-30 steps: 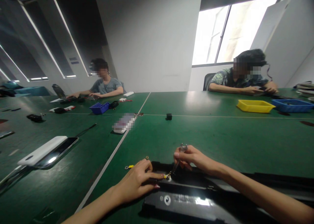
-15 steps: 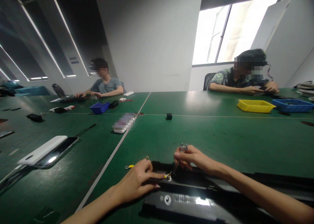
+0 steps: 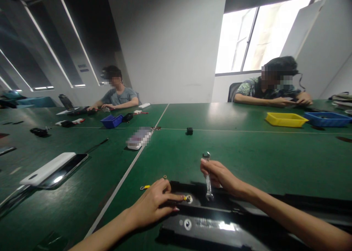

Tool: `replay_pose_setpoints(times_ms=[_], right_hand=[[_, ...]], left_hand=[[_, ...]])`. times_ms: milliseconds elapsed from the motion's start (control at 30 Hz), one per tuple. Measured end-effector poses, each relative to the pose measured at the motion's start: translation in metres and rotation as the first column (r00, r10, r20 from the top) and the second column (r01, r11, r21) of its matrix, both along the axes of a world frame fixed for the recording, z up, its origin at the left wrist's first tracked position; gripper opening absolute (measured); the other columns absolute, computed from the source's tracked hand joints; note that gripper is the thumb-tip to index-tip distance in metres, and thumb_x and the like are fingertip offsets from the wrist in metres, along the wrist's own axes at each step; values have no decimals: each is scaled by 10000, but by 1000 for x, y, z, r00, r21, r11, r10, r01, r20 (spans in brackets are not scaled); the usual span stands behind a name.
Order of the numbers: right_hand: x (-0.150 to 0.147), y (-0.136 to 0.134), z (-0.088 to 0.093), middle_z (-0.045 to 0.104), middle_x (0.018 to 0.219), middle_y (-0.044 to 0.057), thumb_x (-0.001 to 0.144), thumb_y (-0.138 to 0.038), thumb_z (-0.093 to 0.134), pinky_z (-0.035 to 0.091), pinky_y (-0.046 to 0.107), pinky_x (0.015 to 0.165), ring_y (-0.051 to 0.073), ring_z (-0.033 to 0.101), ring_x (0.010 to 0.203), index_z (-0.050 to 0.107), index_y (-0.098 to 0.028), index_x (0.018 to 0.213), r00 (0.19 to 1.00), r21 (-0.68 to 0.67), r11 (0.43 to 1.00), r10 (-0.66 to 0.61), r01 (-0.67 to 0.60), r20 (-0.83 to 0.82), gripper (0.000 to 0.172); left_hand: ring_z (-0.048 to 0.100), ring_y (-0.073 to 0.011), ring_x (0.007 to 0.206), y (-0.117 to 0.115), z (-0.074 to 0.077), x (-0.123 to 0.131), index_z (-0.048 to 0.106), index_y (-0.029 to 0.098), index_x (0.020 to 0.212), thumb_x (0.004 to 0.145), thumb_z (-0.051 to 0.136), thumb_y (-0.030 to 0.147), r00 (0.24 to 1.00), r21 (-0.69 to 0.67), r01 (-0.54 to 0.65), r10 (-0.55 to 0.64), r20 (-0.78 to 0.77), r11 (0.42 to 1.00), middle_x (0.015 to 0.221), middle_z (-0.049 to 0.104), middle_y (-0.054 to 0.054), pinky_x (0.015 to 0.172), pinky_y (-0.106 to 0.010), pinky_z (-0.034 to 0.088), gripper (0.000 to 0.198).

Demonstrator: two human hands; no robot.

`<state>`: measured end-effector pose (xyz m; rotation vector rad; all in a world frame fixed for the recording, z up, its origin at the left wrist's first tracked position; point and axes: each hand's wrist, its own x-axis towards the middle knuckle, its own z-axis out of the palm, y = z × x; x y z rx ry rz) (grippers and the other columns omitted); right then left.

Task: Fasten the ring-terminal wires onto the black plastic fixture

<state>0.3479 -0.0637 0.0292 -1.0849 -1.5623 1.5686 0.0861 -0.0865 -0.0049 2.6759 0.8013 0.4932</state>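
My left hand (image 3: 157,196) lies at the left end of a long black channel-shaped part (image 3: 236,229). Its index finger reaches forward and pins a yellow-sleeved ring terminal (image 3: 185,198), mostly hidden under the fingertip. Beside that tip, a hex nut on a stud (image 3: 189,198) shows at a round bright spot in the channel. My right hand (image 3: 221,176) grips an open-ended wrench (image 3: 208,185) by its shank, nearly upright. The wrench's lower jaw hangs right of the nut, apart from it. Past my left knuckles lie another yellow ring terminal (image 3: 146,187) and a small brass-coloured nut (image 3: 165,177).
A white power bank (image 3: 51,165) and a phone (image 3: 66,170) lie on the green table at left. Further back are a white device (image 3: 139,138), a small black block (image 3: 189,130), and blue (image 3: 111,121) and yellow trays (image 3: 286,120). Two people sit opposite.
My right hand has drawn the wrench off the nut, rightward, and turned it more upright. My left hand stays where it was.
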Motion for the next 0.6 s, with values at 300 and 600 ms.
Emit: replay_pose_setpoints(times_ms=[300,600], right_hand=[[2,-1,7,328,593,-31,797,-458,415,360,282,570,125,371,557,369,-199,621,986,85,995,56,-43,-157,316],[9,5,13,435,580,-29,821,-529,468,408,257,484,116,489,494,481,-171,703,964,31,1000,14,-6,-264,377]], left_hand=[[452,-170,834,0,1,0,525,326,1229,885,560,306,1000,-5,3,-2,6,1000,902,452,-29,776,-307,402,347],[447,-168,835,1,-1,2,539,328,1213,887,555,318,1000,-13,1,-1,12,1000,898,450,-28,745,-282,390,327]])
